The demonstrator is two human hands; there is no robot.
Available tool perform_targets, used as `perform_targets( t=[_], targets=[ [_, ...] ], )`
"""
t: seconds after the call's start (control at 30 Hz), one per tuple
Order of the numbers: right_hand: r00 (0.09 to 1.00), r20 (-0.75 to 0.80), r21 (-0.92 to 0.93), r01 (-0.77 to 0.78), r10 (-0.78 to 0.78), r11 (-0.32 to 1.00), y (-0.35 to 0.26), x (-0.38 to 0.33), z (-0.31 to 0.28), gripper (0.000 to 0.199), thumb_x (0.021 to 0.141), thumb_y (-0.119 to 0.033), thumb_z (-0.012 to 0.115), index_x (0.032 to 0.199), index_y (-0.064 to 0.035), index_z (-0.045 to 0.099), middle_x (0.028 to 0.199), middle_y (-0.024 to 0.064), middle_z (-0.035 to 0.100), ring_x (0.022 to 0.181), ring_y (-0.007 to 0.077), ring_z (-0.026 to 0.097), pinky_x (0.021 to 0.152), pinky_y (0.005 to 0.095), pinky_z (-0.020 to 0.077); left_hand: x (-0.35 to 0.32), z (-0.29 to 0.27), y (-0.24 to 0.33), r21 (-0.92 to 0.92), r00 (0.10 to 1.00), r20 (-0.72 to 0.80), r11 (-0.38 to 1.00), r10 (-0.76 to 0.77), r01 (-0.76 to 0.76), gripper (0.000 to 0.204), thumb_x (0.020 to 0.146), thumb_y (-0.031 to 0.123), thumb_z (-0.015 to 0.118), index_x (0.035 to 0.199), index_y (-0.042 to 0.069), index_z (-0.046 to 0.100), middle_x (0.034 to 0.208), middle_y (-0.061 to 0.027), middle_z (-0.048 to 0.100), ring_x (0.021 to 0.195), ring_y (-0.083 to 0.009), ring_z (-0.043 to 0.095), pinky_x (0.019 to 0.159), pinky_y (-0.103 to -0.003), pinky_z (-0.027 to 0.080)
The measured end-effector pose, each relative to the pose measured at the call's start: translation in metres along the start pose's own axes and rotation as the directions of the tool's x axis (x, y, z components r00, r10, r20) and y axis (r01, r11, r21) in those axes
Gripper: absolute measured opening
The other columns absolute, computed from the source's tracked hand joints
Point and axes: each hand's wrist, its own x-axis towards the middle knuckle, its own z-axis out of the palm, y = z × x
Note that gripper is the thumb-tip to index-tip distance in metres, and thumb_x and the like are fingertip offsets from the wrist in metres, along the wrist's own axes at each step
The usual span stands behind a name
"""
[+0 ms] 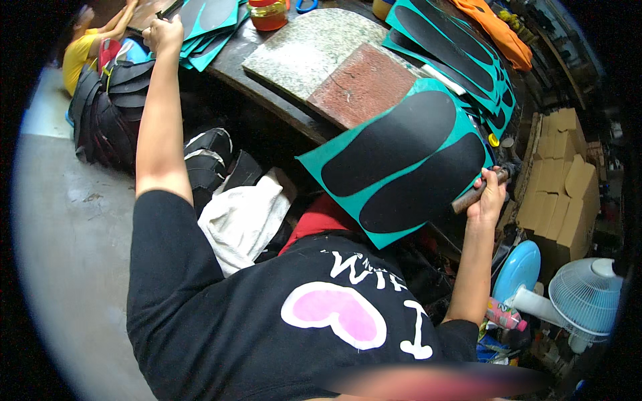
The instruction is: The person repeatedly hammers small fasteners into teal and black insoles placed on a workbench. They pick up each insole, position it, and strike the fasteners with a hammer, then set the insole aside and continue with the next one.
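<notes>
We see the workbench edge (267, 100) running diagonally between our two hands, with bare grey floor (67, 227) opening wide below the left fingers and cardboard boxes (562, 194) crowding close beyond the right fingers. Our right hand (490, 197) is curled shut around a wooden tool handle (478, 190), whose head we cannot make out. Just inward of those fingers lies a teal sheet (401, 160) bearing two black sole shapes, its corner overhanging the bench toward our lap. Past its upper edge sit a red stone slab (364, 83) and a speckled grey slab (307, 43). Our left hand (164, 33) is closed in a fist on a thin dark tool (167, 10) (too small to name), touching a stack of teal sheets (207, 30) beside the fingers.
</notes>
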Motion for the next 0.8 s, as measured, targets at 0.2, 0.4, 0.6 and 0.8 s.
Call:
perform_targets(
  t=[0.2,0.4,0.6,0.8],
  targets=[
    [0.993,-0.121,0.133,0.022,-0.006,0.991,-0.001,0.003,-0.004,0.029,0.081,0.005,0.062,0.102,-0.0105,0.047,0.084,0.0039,0.052,0.06,0.014,0.053,0.053,0.027,0.0483,-0.212,-0.129,0.055,-0.463,0.229,0.886,0.804,0.404,0.373,0.045,0.092,0.049,0.059,0.094,0.004,0.054,0.082,-0.0116,0.065,0.069,-0.019,0.066,0.056,-0.03,0.052],
    [0.996,0.008,-0.024,-0.084,0.084,0.996,-0.002,-0.043,0.005,0.033,0.081,0.004,0.062,0.105,-0.0097,0.045,0.082,0.0046,0.053,0.055,0.0169,0.056,0.053,0.0286,0.0498,-0.309,-0.185,0.102,-0.633,0.343,0.759,0.503,0.554,0.588,0.042,0.084,0.022,0.074,0.111,0.003,0.048,0.092,-0.0036,0.057,0.08,-0.0109,0.06,0.064,-0.025,0.051],
    [0.924,0.345,-0.36,-0.034,0.167,0.932,-0.02,-0.077,-0.01,0.022,0.091,-0.014,0.065,0.105,-0.0033,0.051,0.07,0.0043,0.057,0.048,0.0124,0.053,0.041,0.0234,0.0445,-0.229,-0.108,0.143,-0.803,0.549,0.457,0.59,0.699,-0.083,0.034,0.074,0.014,0.07,0.101,0.002,0.052,0.094,-0.0152,0.062,0.088,-0.0257,0.062,0.076,-0.038,0.047],
    [0.88,0.474,-0.427,0.256,-0.026,0.867,-0.048,-0.052,0.003,0.035,0.097,-0.027,0.057,0.119,-0.0001,0.052,0.084,0.0038,0.057,0.05,0.0101,0.053,0.042,0.0234,0.0439,-0.204,-0.036,0.184,-0.802,0.408,0.44,0.555,0.8,-0.221,0.03,0.073,0.014,0.066,0.096,0.001,0.051,0.084,-0.0194,0.059,0.082,-0.0335,0.06,0.074,-0.04,0.047]
  ],
)
